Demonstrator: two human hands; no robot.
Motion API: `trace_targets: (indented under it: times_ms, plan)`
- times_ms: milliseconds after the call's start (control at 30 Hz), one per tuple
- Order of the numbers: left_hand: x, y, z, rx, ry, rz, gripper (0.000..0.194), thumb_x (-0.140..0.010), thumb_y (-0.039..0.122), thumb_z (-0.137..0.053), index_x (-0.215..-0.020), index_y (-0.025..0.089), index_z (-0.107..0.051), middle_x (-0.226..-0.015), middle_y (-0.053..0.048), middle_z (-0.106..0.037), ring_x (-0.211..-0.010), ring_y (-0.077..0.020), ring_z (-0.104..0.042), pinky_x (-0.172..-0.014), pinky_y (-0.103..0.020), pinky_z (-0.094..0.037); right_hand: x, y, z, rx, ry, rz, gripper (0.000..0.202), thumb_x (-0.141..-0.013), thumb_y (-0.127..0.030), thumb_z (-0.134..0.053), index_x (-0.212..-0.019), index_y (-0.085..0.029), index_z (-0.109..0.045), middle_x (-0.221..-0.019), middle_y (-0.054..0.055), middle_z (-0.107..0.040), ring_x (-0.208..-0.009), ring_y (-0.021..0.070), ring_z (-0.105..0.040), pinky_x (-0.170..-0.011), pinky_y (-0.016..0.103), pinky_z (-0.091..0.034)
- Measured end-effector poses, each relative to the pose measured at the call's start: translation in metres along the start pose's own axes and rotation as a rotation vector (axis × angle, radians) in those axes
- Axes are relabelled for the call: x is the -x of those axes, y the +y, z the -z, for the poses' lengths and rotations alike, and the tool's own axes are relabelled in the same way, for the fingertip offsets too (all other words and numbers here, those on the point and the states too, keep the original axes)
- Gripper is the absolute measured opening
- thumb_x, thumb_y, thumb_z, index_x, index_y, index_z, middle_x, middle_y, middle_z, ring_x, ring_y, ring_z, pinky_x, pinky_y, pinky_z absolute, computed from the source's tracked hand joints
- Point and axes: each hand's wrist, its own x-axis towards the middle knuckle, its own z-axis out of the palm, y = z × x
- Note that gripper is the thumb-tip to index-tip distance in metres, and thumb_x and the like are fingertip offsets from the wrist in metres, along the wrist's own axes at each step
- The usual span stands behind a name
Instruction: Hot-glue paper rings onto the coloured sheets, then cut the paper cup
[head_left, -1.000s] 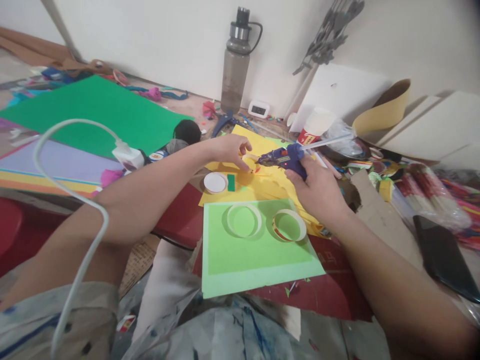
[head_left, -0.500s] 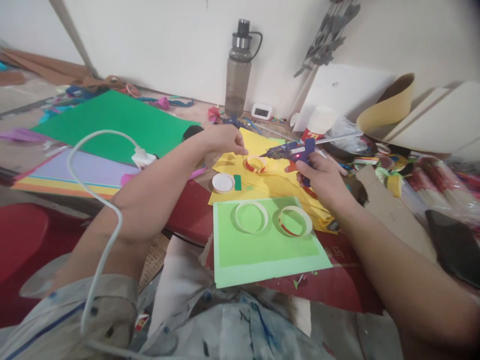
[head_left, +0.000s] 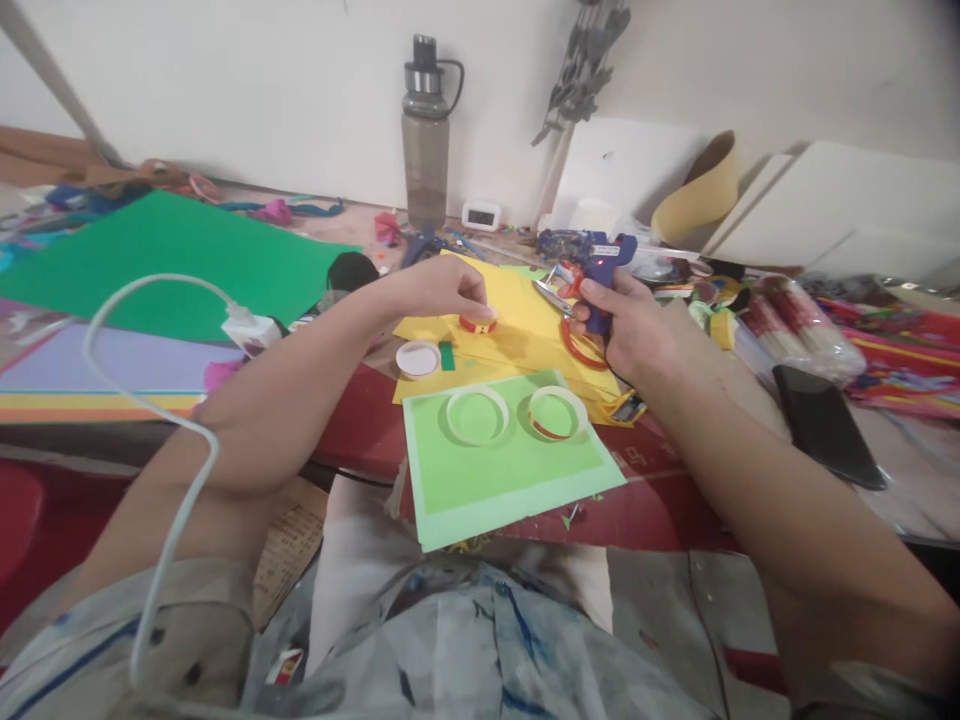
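- A green sheet [head_left: 517, 475] lies across the near bench [head_left: 364, 425], with a pale ring [head_left: 451, 418] and a banded ring [head_left: 576, 420] side by side on it.
- Beyond it, a white disc [head_left: 418, 360] sits just beside a green strip [head_left: 448, 356].
- The red ring [head_left: 478, 326] is on the yellow paper [head_left: 517, 345], the left hand's [head_left: 457, 288] fingertips at its rim; whether that grip clamps it, one cannot tell.
- The right hand's [head_left: 634, 325] grip is closed round the glue gun [head_left: 600, 262]; the step seems to be gluing, and the next move calls for steady fingers clear of the nozzle.
- A bottle [head_left: 425, 150] stands behind.
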Motion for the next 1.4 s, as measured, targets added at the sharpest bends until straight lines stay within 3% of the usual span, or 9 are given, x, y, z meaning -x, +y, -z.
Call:
trace_targets:
  times_ms: [133,333,433,533,733,833,967,1133,1400]
  plan:
    - [0.003,0.027,-0.026,0.122,0.017,-0.175,0.049,-0.084,0.053,-0.076,-0.117,0.018,-0.079,-0.120,-0.010,-0.079,-0.102,-0.0222,-0.071,-0.091,-0.033,-0.052,0.001,0.000,0.003,-0.016,0.025,-0.013,0.038,-0.069,-0.033,-0.087,-0.089,-0.026,-0.056,-0.082,-0.004,-0.062,-0.061,0.0102,-0.049,-0.052,0.025,-0.045]
    - [0.015,0.060,-0.055,0.004,-0.193,-0.359,0.077,-0.083,0.055,-0.085,-0.149,0.023,-0.063,-0.157,-0.014,-0.062,-0.143,-0.0310,-0.059,-0.120,-0.040,-0.041,0.002,0.008,0.001,-0.073,0.068,-0.013,0.043,-0.060,-0.038,-0.090,-0.085,-0.025,-0.058,-0.078,-0.006,-0.064,-0.058,0.0081,-0.049,-0.049,0.023,-0.044]
    - [0.019,0.062,-0.062,0.009,-0.299,-0.441,0.084,-0.083,0.055,-0.087,-0.156,0.028,-0.057,-0.160,-0.013,-0.061,-0.145,-0.0310,-0.058,-0.121,-0.041,-0.042,0.001,0.011,0.002,-0.096,0.038,-0.036,0.046,-0.059,-0.042,-0.091,-0.090,-0.024,-0.062,-0.078,-0.006,-0.066,-0.057,0.0078,-0.049,-0.048,0.022,-0.043]
    - [0.018,0.060,-0.066,0.051,-0.307,-0.484,0.082,-0.082,0.048,-0.090,-0.156,0.030,-0.058,-0.157,-0.012,-0.063,-0.144,-0.0318,-0.059,-0.121,-0.043,-0.043,0.001,0.014,0.003,-0.116,0.034,-0.035,0.045,-0.060,-0.040,-0.093,-0.089,-0.024,-0.063,-0.077,-0.006,-0.067,-0.057,0.0077,-0.049,-0.048,0.022,-0.043]
    - [0.014,0.058,-0.072,0.123,-0.323,-0.539,0.056,-0.088,0.037,-0.086,-0.141,0.027,-0.070,-0.142,-0.012,-0.073,-0.132,-0.0312,-0.065,-0.116,-0.043,-0.046,0.001,0.017,0.005,-0.122,0.028,-0.050,0.045,-0.059,-0.038,-0.095,-0.089,-0.024,-0.066,-0.077,-0.005,-0.070,-0.056,0.0080,-0.048,-0.048,0.021,-0.044]
    - [0.015,0.059,-0.067,0.143,-0.269,-0.537,0.049,-0.091,0.034,-0.083,-0.138,0.025,-0.072,-0.139,-0.012,-0.074,-0.130,-0.0293,-0.067,-0.114,-0.041,-0.047,0.000,0.018,0.006,-0.121,0.022,-0.044,0.044,-0.058,-0.039,-0.097,-0.087,-0.025,-0.067,-0.078,-0.004,-0.071,-0.057,0.0085,-0.049,-0.048,0.022,-0.045]
    - [0.015,0.052,-0.052,0.110,-0.106,-0.457,0.055,-0.088,0.033,-0.086,-0.139,0.023,-0.070,-0.138,-0.012,-0.072,-0.127,-0.0282,-0.067,-0.112,-0.040,-0.048,-0.001,0.019,0.007,-0.149,0.051,-0.033,0.044,-0.056,-0.038,-0.098,-0.083,-0.025,-0.066,-0.073,-0.006,-0.066,-0.055,0.0086,-0.049,-0.045,0.021,-0.043]
    - [0.008,0.030,-0.034,0.040,0.102,-0.351,0.068,-0.081,0.043,-0.088,-0.142,0.021,-0.069,-0.137,-0.013,-0.071,-0.127,-0.0304,-0.064,-0.113,-0.042,-0.049,-0.002,0.019,0.007,-0.180,0.122,-0.040,0.044,-0.056,-0.035,-0.096,-0.087,-0.024,-0.067,-0.075,-0.005,-0.066,-0.056,0.0074,-0.051,-0.045,0.020,-0.044]
    - [-0.002,0.001,-0.021,0.168,0.307,-0.098,0.062,-0.080,0.043,-0.083,-0.135,0.017,-0.071,-0.139,-0.013,-0.072,-0.119,-0.0280,-0.068,-0.104,-0.040,-0.055,-0.002,0.016,0.012,-0.187,0.169,-0.061,0.044,-0.058,-0.031,-0.093,-0.085,-0.024,-0.060,-0.078,-0.004,-0.068,-0.059,0.0074,-0.054,-0.048,0.018,-0.048]
